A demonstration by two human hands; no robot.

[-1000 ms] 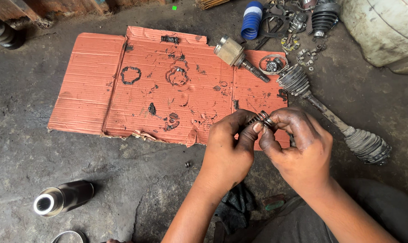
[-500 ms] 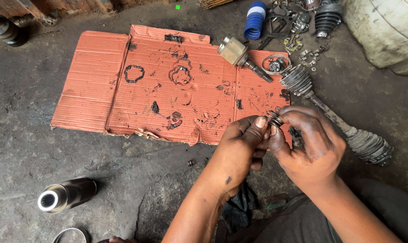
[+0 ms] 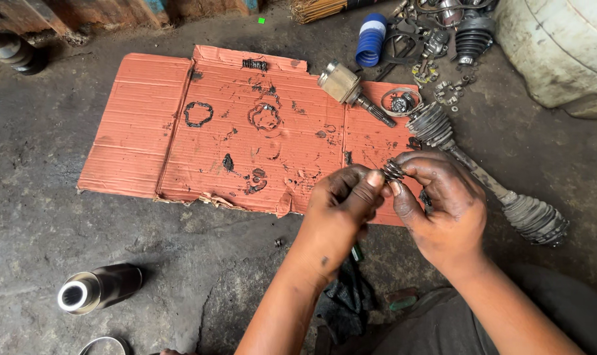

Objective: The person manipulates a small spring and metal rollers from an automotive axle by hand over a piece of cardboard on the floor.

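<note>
Two hands at centre frame; one sheet of orange cardboard; one drive shaft with two rubber boots, right; one blue ribbed sleeve, top; one metal tube, lower left; one white drum, upper right.

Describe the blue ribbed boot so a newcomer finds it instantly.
Start at the orange cardboard sheet on the floor and go past its top right corner, toward the pile of metal parts. The blue ribbed boot lies there, left of a black ribbed boot. It is the only bright blue thing, with a white band near its top.
</note>
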